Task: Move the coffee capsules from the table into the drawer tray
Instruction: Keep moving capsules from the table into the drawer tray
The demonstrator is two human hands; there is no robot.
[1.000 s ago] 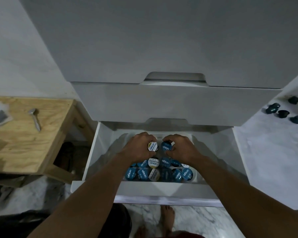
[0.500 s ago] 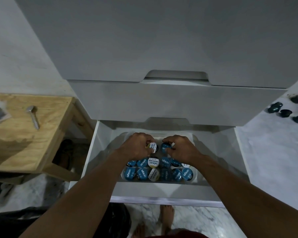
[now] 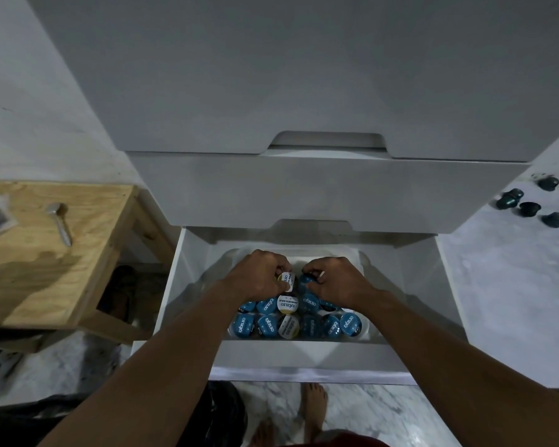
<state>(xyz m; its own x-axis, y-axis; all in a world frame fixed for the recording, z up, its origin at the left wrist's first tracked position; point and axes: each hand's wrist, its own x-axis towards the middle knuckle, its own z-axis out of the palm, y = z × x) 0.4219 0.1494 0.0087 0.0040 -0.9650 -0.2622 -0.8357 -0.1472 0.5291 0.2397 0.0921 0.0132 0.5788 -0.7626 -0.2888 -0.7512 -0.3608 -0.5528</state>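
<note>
Left fingers (image 3: 275, 271): white capsule (image 3: 287, 280); right fingers (image 3: 317, 274): blue capsule (image 3: 304, 284)

Capsule lids (image 3: 350, 324) read EXCELSO — one white lid (image 3: 288, 305) ROBUSTA GOLD.

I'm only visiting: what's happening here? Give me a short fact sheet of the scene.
left hand: pinches a white-lidded capsule over the tray
right hand: pinches a blue-lidded capsule beside it
tray: inside the open drawer, near rows hold capsules
not yet moved: four dark capsules on the pale surface, right
also: spoon on wooden table
</note>
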